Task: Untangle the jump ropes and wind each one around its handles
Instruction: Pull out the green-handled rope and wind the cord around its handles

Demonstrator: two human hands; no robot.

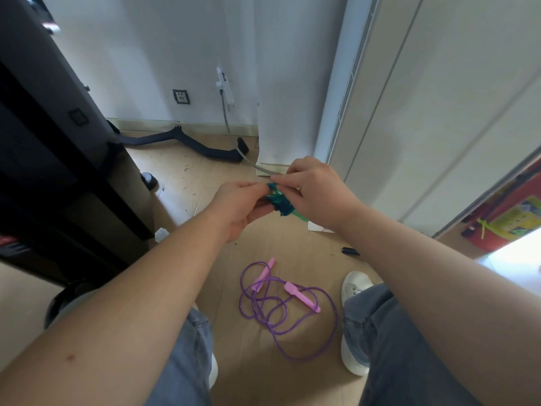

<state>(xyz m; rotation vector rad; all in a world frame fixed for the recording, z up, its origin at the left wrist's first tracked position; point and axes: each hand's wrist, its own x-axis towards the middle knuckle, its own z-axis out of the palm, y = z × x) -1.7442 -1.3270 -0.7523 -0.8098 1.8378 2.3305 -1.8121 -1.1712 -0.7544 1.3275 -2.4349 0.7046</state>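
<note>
A teal jump rope (279, 202) is bundled in tight coils around green handles, whose tip shows under my right palm. My left hand (238, 208) grips the bundle from the left, and my right hand (314, 191) pinches its upper end from the right. Both hands hold it well above the floor. Below, on the wooden floor between my feet, lies a purple jump rope (288, 315) in loose tangled loops. Its two pink handles (301, 297) lie apart among the loops.
A black cabinet (58, 159) stands at the left with a black curved bar (187, 142) behind it by the wall. A white wardrobe (424, 112) fills the right. My legs in jeans and white shoes (354, 288) flank the purple rope. A small black object (350, 251) lies nearby.
</note>
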